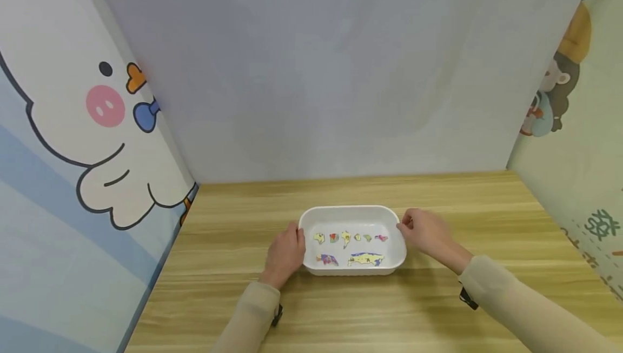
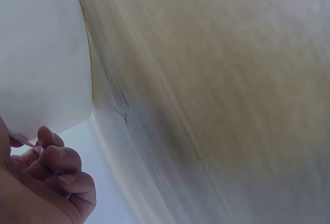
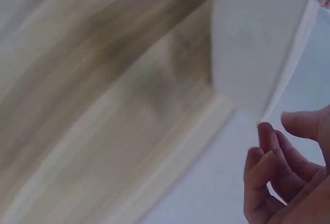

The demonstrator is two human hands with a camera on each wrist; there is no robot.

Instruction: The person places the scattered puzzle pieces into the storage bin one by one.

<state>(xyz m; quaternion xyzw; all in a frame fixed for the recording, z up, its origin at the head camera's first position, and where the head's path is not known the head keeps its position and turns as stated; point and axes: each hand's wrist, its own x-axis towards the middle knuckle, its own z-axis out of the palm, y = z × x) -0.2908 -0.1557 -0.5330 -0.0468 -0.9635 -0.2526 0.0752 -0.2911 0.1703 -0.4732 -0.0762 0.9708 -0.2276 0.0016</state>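
Note:
A white rectangular tray point(image 1: 352, 272) with rounded corners rests on the wooden table. Inside it lie several small flat cut-outs with irregular, map-like outlines. A larger yellow-and-blue cut-out point(image 1: 366, 258) and a purple one point(image 1: 329, 260) form the front row, with smaller ones behind. My left hand point(image 1: 285, 253) grips the tray's left rim, fingers curled beneath it in the left wrist view. At the opposite end, my right hand point(image 1: 428, 232) has its fingertips right at the rim. Thumb and forefinger point(image 3: 266, 131) stand apart there in the right wrist view, the tray's corner at the forefinger's tip.
The wood-grain table point(image 1: 233, 207) runs back to a plain grey wall point(image 1: 311, 88). A panel with a cartoon bird point(image 1: 63, 88) borders the left side, and a pale green panel point(image 1: 574, 180) with drawings borders the right. A dark strap point(image 1: 468, 296) shows at the right wrist.

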